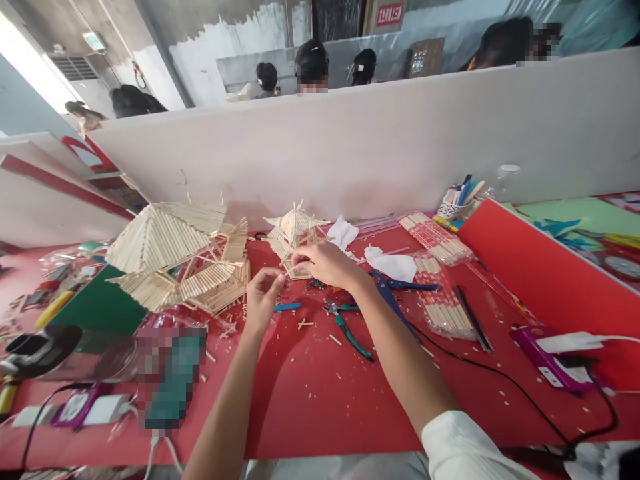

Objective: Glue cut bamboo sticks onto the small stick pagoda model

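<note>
My left hand (263,295) is closed in a pinch just in front of a small pagoda-like model (295,225) made of thin wooden sticks. From the right, my right hand (330,265) reaches across the model's lower front, its fingertips pinched close to the left ones. A pale sliver shows between the two hands, too small to name. To the left stands a larger wooden-stick model (165,240) with a sloped roof. Green-handled pliers (347,328) and a blue-handled tool (387,293) lie by my right forearm. A short blue strip (287,307) is below my hands.
Packs of wooden sticks (443,297) lie at the right, near a pen cup (453,203) and a red board (545,287). Purple power sockets (555,360) with cables sit at both sides. A phone (175,380) lies front left. A white partition (350,147) closes the back.
</note>
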### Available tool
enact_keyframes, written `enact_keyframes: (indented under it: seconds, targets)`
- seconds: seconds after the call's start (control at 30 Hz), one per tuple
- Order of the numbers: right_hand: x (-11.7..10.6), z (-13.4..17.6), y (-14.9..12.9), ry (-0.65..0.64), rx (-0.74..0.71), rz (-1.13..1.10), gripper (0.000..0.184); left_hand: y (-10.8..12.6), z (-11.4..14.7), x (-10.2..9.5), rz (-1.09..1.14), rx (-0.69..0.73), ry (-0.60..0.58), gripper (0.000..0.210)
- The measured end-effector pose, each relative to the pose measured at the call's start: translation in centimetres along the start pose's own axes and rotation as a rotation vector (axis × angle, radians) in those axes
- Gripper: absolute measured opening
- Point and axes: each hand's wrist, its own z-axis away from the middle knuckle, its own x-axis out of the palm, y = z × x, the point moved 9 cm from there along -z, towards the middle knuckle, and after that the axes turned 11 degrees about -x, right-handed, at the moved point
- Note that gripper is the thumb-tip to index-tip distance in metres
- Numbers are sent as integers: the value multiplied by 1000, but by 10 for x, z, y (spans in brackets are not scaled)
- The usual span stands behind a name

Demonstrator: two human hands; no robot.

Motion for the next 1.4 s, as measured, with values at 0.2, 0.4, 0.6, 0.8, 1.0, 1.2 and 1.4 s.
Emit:
enact_keyframes:
  seconds: [0.2,0.4,0.6,0.8,1.0,1.2,1.4]
  targets:
    - [6,-3,-2,-111,-137,-26,20,20,9,15,-89,76,-143,27]
    - [1,1,-4,-123,-211,-46,21,15,11,31,-138,50,-296,29]
    - [-6,5,-2,-139,-236,-94,21,25,11,45,-97,24,-421,27]
    - [-30,15,6,-18,-196,-91,16,75,0,67,-351,222,-435,20]
    - [-50,24,14,81,-203,-216,7,99,-9,89,-473,348,-511,15]
    - [-50,23,15,94,-239,-169,13,99,-15,92,-549,382,-470,17]
    - [-44,21,14,38,-217,-150,13,94,-10,89,-674,354,-517,19]
